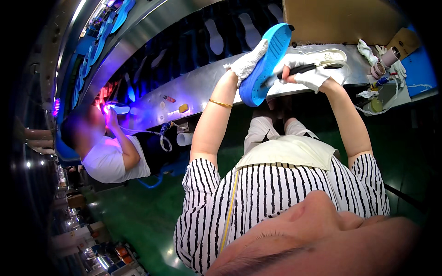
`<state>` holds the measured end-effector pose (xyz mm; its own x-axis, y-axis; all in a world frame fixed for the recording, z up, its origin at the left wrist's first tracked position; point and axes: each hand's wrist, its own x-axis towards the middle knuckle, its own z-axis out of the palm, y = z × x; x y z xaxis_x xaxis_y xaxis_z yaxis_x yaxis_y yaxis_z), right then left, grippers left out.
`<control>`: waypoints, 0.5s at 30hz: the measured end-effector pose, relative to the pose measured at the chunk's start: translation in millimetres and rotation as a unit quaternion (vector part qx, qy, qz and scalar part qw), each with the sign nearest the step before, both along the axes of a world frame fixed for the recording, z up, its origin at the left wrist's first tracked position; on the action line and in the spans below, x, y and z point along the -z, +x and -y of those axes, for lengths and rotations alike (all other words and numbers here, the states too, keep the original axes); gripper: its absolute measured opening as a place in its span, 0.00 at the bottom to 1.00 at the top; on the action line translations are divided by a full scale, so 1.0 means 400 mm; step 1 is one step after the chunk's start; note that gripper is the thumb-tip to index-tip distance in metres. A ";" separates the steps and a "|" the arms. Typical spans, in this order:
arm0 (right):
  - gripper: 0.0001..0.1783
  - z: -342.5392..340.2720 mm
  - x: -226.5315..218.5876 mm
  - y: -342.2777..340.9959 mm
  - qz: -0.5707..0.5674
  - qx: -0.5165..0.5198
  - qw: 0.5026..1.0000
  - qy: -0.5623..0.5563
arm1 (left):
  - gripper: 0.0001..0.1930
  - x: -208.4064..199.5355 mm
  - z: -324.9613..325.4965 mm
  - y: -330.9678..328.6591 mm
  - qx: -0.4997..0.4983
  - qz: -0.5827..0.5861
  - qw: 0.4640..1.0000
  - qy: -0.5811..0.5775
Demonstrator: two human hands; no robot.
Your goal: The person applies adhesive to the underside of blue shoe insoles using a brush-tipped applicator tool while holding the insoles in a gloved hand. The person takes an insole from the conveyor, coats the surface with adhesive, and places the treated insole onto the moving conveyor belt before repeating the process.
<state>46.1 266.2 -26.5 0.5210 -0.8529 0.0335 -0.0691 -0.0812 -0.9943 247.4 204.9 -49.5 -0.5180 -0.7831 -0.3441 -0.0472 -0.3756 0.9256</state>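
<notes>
Your left hand [250, 65], in a white knitted glove, is closed around the left edge of a bright blue, elongated shoe sole [275, 48]. The sole is held up at a slant above the near edge of a long silver metal bench [202, 89], its upper end leaning right and ending in a small black patch. Ridges line its upper part. Most of your left fingers are hidden behind it.

Your right hand [315, 79], in a white glove with bare fingertips, grips a slim black-handled tool [301, 69] that points left toward the lower part of the sole. The tool's working end is blurred, so whether it touches the sole cannot be told. Just beyond this hand lie cream-white shoe-shaped pieces [335, 56], partly covered, their number unclear.

At the bench's right end, loose white gloves [367, 51] lie near rolls of tape [377, 70], crowded and bent by the lens. Behind the bench, pale soles [214, 37] sit in a dark rack, dim in shadow; a brown cardboard panel [340, 23] rises at upper right, cut off at the top. To your left, a co-worker in a white shirt [115, 156] holds a pale object whose details are lost in purple glare.
</notes>
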 end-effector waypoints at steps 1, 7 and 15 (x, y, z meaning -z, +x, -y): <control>0.07 -0.003 -0.002 -0.002 -0.037 0.016 0.998 -0.043 | 0.38 -0.001 -0.002 0.001 0.000 -0.004 1.000 0.004; 0.05 -0.023 -0.026 -0.046 -0.243 -0.001 0.960 -0.137 | 0.35 0.039 0.005 0.029 -0.036 -0.118 0.989 0.079; 0.08 -0.035 0.005 -0.044 0.050 0.125 0.975 -0.176 | 0.45 0.060 0.006 0.115 -0.127 -0.319 0.930 -0.132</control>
